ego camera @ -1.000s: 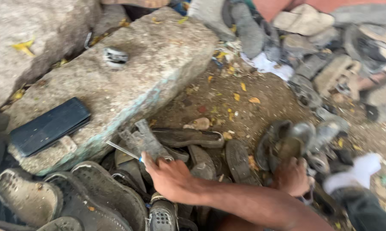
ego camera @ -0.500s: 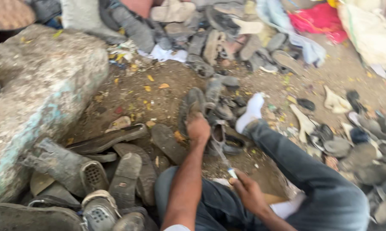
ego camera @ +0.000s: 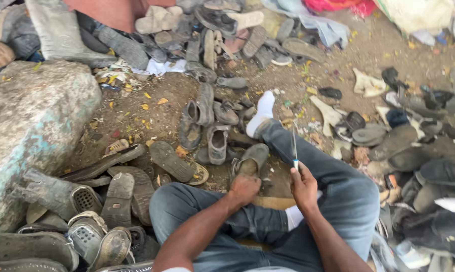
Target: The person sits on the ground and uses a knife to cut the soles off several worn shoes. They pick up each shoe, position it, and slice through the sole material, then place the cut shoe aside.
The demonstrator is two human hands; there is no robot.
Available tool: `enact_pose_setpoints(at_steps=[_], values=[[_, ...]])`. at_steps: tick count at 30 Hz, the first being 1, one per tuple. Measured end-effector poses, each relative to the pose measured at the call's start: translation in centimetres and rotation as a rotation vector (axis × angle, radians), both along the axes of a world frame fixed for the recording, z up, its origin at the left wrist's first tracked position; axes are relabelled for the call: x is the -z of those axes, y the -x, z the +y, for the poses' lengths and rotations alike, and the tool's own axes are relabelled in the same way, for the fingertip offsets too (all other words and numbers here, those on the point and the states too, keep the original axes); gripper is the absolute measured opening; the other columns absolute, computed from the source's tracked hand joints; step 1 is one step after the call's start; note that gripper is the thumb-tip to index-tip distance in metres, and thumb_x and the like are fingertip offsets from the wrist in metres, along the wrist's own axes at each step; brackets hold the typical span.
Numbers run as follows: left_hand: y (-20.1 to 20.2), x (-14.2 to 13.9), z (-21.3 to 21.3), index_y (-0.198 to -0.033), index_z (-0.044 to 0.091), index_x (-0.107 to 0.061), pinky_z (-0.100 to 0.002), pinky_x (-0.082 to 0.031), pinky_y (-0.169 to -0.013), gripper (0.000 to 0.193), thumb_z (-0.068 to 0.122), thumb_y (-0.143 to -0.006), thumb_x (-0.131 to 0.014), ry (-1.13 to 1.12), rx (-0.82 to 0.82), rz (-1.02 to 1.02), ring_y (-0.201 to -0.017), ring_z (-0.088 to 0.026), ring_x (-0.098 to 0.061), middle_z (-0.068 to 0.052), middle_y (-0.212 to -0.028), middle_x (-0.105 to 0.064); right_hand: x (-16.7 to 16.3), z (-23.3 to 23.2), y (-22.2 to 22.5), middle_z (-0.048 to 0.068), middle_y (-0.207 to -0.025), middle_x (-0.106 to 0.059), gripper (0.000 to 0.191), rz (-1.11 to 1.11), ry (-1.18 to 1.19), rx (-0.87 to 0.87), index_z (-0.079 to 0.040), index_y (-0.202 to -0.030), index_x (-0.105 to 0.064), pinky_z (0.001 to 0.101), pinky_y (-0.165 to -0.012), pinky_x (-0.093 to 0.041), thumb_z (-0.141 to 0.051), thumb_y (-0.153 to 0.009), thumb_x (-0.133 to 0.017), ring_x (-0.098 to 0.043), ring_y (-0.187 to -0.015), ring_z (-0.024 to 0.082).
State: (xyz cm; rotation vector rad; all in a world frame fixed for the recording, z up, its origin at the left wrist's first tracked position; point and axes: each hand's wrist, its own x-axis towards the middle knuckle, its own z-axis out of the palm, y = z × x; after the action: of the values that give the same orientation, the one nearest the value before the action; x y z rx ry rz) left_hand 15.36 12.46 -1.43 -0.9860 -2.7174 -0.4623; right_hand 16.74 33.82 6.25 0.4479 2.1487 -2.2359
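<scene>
In the head view we sit cross-legged on the bare dirt ground (ego camera: pixel 136 113). Our left hand (ego camera: pixel 244 189) is closed on the heel of a worn grey-brown shoe (ego camera: pixel 251 160) lying just at its twelve o'clock, between our knees. Our right hand (ego camera: pixel 304 185) is clamped around the pale handle of a thin-bladed knife (ego camera: pixel 294 146), blade pointing up toward twelve o'clock. To work well, we judge the shoe should be pinned firmly and the blade kept angled away from the left hand. No containers show; loose old shoes and soles (ego camera: pixel 207 121) lie scattered, and a large grey boulder (ego camera: pixel 33 126) sits at nine o'clock.
</scene>
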Motion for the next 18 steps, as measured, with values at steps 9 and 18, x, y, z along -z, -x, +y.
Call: enact_pose_setpoints(at_steps=[9,18], values=[[-1.2,0.3,-1.6,-0.084,0.007,-0.069,-0.05,-0.055,-0.075,0.011,0.016,-0.083,-0.062,0.057,0.102,-0.168,-0.083,-0.037,-0.071,-0.017,-0.084,-0.072,-0.5,0.0,-1.5,-0.005,-0.069,-0.051,0.042,-0.002,0.018,-0.047,-0.004,-0.14,-0.06,0.0226,-0.045,-0.032,-0.017,-0.101,-0.061,-0.04,-0.051,0.004],[6.1,-1.9,-3.7,-0.078,0.012,-0.075,-0.047,-0.05,-0.084,0.014,0.015,-0.082,-0.062,0.079,-0.247,-0.156,-0.085,-0.032,-0.072,-0.014,-0.081,-0.074,0.7,-0.8,-1.2,-0.006,-0.072,-0.049,0.044,-0.005,-0.093,-0.153,-0.004,-0.142,-0.059,0.0217,-0.05,-0.032,-0.016,-0.1,-0.062,-0.04,-0.058,0.003]])
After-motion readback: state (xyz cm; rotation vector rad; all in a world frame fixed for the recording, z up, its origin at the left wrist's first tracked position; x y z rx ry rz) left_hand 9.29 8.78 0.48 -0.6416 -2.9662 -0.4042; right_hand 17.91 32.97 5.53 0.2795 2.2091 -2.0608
